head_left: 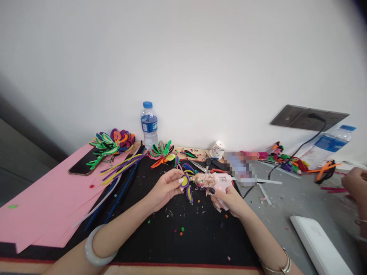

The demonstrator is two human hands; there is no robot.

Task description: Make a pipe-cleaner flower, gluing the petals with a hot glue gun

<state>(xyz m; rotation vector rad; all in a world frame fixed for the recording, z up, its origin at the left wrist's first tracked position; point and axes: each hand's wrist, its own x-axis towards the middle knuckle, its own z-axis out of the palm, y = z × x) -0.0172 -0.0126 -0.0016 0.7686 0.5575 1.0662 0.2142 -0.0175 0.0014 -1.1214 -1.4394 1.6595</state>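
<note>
Between the fingertips of my left hand (171,188) is a purple and yellow pipe-cleaner piece (185,181), bent into a loop. A similar purple and yellow petal (189,194) hangs just below it. My right hand (225,198) grips a pale pink hot glue gun (219,180), whose nozzle points left and comes close to the loop. Whether the nozzle touches the loop, I cannot tell. Behind the glue gun lie scissors (200,166) and blue and purple pipe-cleaner petals (187,167).
A black mat (160,244) with scattered bits lies under my hands. Pipe-cleaner flowers (162,151), a water bottle (149,128), a phone (84,162) and a paper cup (217,149) stand around it. A black cord (298,152) runs to the wall socket. Another person's hand (355,185) is at right.
</note>
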